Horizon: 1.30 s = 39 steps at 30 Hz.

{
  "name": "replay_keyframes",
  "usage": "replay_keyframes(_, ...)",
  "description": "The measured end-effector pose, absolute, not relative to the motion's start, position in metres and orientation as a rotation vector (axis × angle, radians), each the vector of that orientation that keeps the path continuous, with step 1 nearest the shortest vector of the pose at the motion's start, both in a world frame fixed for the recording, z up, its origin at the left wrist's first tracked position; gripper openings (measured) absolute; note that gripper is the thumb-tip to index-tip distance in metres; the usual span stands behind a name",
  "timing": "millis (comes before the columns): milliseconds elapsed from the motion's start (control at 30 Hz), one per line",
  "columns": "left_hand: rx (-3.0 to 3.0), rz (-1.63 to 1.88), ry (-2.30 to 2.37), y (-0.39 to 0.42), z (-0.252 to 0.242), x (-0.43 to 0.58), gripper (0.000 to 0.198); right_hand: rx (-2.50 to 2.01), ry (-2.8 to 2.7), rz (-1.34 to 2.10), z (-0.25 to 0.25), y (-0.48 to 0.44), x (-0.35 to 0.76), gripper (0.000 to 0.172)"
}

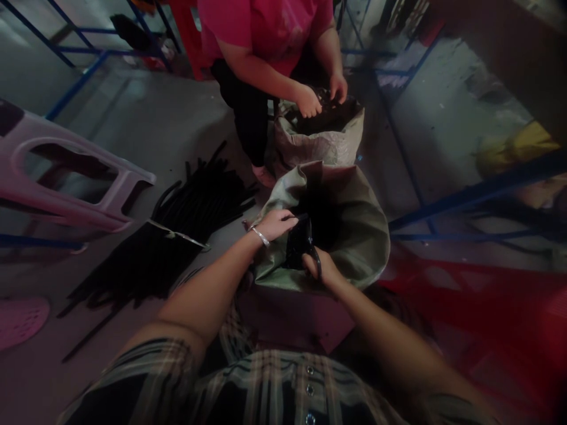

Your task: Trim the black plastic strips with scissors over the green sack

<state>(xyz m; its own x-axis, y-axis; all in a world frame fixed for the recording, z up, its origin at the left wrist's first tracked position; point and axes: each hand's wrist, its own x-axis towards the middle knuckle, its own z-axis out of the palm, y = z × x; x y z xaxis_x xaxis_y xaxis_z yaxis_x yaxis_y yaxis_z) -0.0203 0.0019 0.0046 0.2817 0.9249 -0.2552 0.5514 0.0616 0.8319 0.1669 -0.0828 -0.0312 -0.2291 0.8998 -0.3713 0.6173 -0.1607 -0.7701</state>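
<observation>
In the head view, my left hand (277, 224), with a silver bangle at the wrist, pinches a dark, glossy black piece (300, 241) over the near rim of an open woven sack (361, 236). My right hand (322, 267) is closed round a black looped handle (317, 262), which looks like that of scissors. The blades cannot be made out against the black piece. Dark shadow hides what lies deep in the sack.
A person in a pink shirt (270, 35) works over a second sack (321, 144). A tied bundle of black strips (177, 236) lies on the floor at left, near a plastic stool (84, 171). Blue metal frame bars (478, 192) and red plastic (478, 289) stand at right.
</observation>
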Motion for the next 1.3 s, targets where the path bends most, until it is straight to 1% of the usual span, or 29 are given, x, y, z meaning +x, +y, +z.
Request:
replay_keyframes(133,1.542,0.485,1.318,-0.0015,0.0035,-0.0153,0.03,-1.657,-1.992,1.221,-0.0269,-0.0844,0.1664,0.013)
replay_keyframes(300,1.582,0.466,1.298,-0.0051,0.0033,-0.0116,0.028,-1.624,-2.026,1.19,-0.0277,-0.0848,0.1676,0.012)
replay_keyframes(500,1.602,0.453,1.285,-0.0049,0.0041,-0.0121,0.028,-1.674,-2.023,1.142,-0.0351,-0.0848,0.1676,0.015)
replay_keyframes(700,1.579,0.447,1.281,-0.005,0.0049,-0.0127,0.032,-1.666,-1.94,1.095,-0.0293,-0.0886,0.1654,0.019)
replay_keyframes(900,1.56,0.446,1.286,-0.002,0.0047,-0.0193,0.032,-1.676,-1.735,1.194,-0.0282,-0.0862,0.1674,0.026)
replay_keyframes(1033,1.614,0.439,1.314,-0.0008,0.0064,-0.021,0.032,-1.683,-1.621,1.308,-0.0275,-0.086,0.1668,0.027)
replay_keyframes(1300,1.681,0.429,1.353,-0.0007,0.0107,-0.0203,0.031,-1.691,-1.53,1.386,-0.0339,-0.0884,0.1653,0.027)
